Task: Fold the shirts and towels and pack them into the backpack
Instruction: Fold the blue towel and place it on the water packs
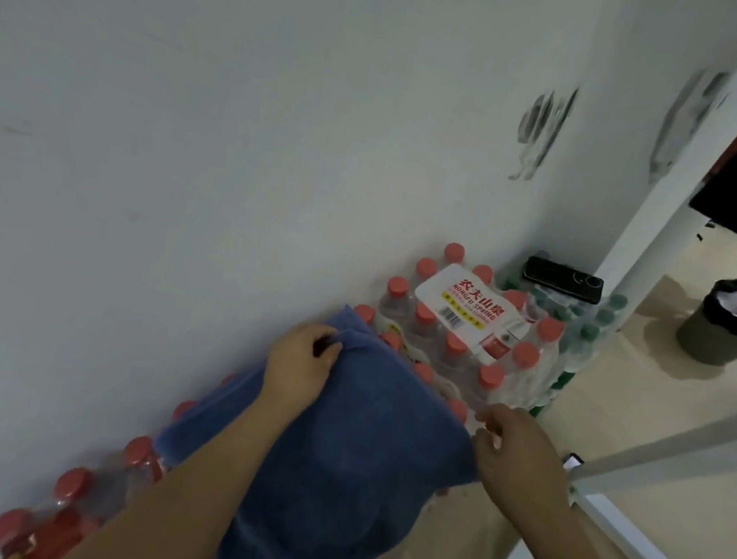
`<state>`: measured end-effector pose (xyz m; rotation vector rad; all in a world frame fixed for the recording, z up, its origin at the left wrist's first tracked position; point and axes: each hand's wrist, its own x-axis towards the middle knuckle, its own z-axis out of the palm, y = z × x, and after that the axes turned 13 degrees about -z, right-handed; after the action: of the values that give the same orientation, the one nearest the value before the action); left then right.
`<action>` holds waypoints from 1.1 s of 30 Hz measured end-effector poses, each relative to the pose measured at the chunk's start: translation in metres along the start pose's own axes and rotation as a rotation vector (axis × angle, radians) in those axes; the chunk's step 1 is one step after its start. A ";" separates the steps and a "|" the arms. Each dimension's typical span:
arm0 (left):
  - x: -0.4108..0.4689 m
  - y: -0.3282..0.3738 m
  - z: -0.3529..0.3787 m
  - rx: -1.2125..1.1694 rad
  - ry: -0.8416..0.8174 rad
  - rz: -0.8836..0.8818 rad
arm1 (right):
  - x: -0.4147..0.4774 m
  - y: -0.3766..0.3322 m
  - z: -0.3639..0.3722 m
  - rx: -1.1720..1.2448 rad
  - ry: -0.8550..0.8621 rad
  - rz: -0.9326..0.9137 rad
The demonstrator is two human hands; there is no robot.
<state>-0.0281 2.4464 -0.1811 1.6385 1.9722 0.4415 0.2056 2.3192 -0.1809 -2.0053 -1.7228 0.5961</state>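
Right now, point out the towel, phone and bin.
blue towel (355, 457): head view, middle of the cloth.
black phone (563, 280): head view, centre of its back.
waste bin (703, 343): head view, grey outer wall.

The blue terry towel (353, 443) lies over the shrink-wrapped pack of red-capped water bottles (459, 330), against the white wall (184, 158). Beyond that pack a black flat phone (563, 279), apparently, rests on green-capped bottles (587, 329); a grey round bin (703, 340) stands farther right.
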 end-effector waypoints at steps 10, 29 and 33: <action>-0.001 -0.007 -0.018 -0.056 -0.025 0.134 | 0.088 -0.059 0.022 0.139 -0.218 -0.495; 0.028 0.016 0.009 0.027 0.011 0.050 | 0.165 -0.081 0.051 0.202 -0.186 -0.304; 0.022 0.006 0.012 -0.022 0.024 0.111 | 0.185 -0.082 0.051 0.163 -0.279 -0.311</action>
<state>-0.0194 2.4681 -0.1914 1.7425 1.8933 0.5252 0.1357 2.5153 -0.1833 -1.5589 -2.0220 0.9058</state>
